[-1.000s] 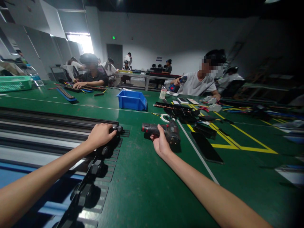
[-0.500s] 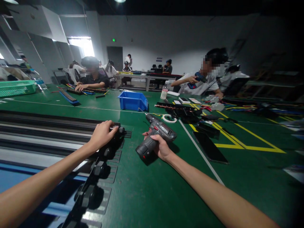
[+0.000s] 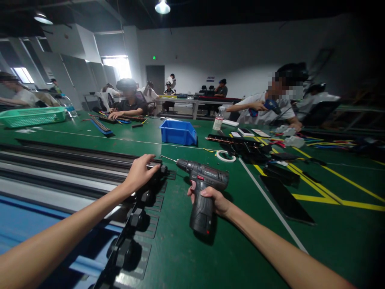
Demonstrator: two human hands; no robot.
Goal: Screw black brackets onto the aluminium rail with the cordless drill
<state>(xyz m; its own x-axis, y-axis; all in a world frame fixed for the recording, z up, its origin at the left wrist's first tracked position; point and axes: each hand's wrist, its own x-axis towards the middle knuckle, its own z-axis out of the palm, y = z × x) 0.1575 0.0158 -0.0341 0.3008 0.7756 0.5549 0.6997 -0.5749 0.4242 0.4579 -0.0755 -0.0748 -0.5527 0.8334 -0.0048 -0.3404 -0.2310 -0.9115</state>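
Holding black drill firmly by the handle in right hand, over mid green surface, well short of far edge, right of rail ends. Aiming long bit toward surface's left edge, near left hand. Spreading left thumb and fingers over end of black rail, beside end fitting; can't tell if pinching anything. Best to shift left hand out of bit's line before pulling trigger, brace rail farther back, square bit before contact, start slow, press evenly, avoid wobble.
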